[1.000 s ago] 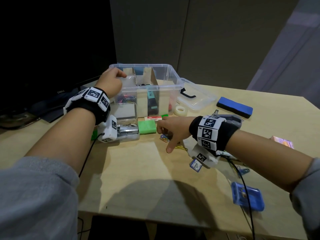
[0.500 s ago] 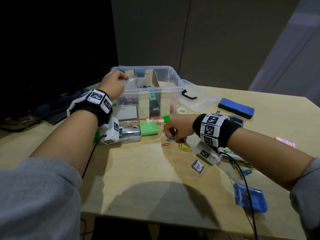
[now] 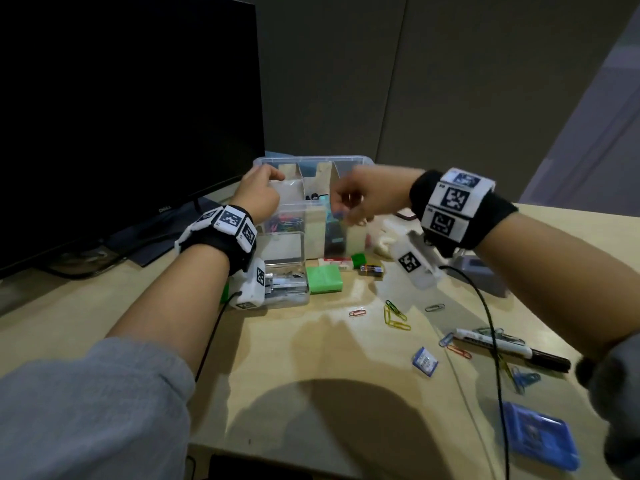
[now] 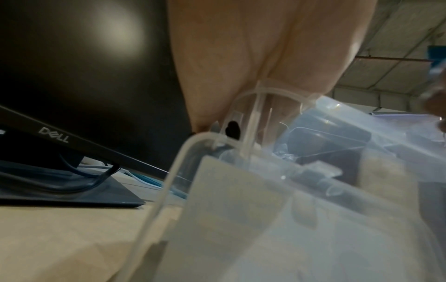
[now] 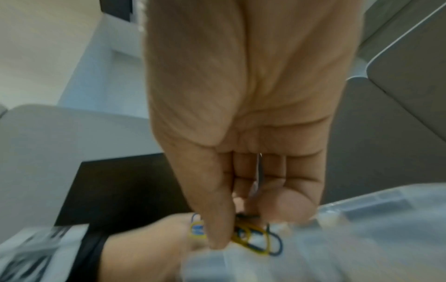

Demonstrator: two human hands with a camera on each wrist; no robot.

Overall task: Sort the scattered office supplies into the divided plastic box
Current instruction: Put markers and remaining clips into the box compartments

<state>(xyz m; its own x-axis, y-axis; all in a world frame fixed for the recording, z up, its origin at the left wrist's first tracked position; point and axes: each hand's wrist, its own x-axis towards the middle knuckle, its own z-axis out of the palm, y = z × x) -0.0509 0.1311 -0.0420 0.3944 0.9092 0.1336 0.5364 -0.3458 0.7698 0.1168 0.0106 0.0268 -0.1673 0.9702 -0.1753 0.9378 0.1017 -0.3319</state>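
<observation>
The clear divided plastic box (image 3: 360, 160) stands at the back of the table, with cardboard dividers inside. Coloured paper clips (image 3: 284, 224) lie in its front left compartment. My left hand (image 3: 272, 183) grips the box's left rim; in the left wrist view the palm (image 4: 241, 57) sits over the rim (image 4: 265, 93). My right hand (image 3: 341, 206) hovers over the box's middle. It pinches a small bunch of yellow and dark blue paper clips (image 5: 258, 238) between thumb and fingers (image 5: 217, 219). More loose clips (image 3: 394, 315) lie on the table in front of the box.
A black monitor (image 3: 121, 116) stands at the left. In front of the box are a clear staple case (image 3: 287, 287), a green pad (image 3: 323, 278) and a battery (image 3: 371, 270). To the right lie a marker (image 3: 512, 348), a small blue packet (image 3: 424, 361) and a blue case (image 3: 540, 438).
My right hand has picked clips off the table and risen up and back over the box. The left hand has stayed on the box's rim.
</observation>
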